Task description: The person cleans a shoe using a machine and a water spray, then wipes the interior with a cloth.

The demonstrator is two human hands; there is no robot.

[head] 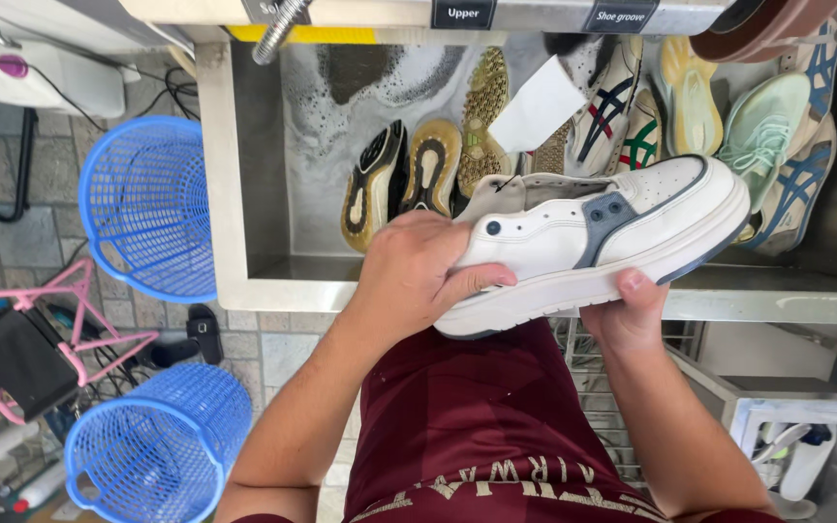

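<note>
A white sneaker with grey-blue panels is held on its side above the near rim of a steel sink, toe pointing right. The heel end is gripped by the left hand, fingers wrapped over the upper and the thumb pressed along the side above the sole. The sole is supported from below by the right hand, with the thumb pressed against the sole's edge; its fingers are hidden under the shoe. A white tag is seen just past the shoe's collar. Inside the sink, soapy water and more shoes are found: dark and yellow-soled pairs near the middle, striped and mint-green ones toward the right wall. Two blue mesh baskets stand on the tiled floor beside the sink's left wall.
</note>
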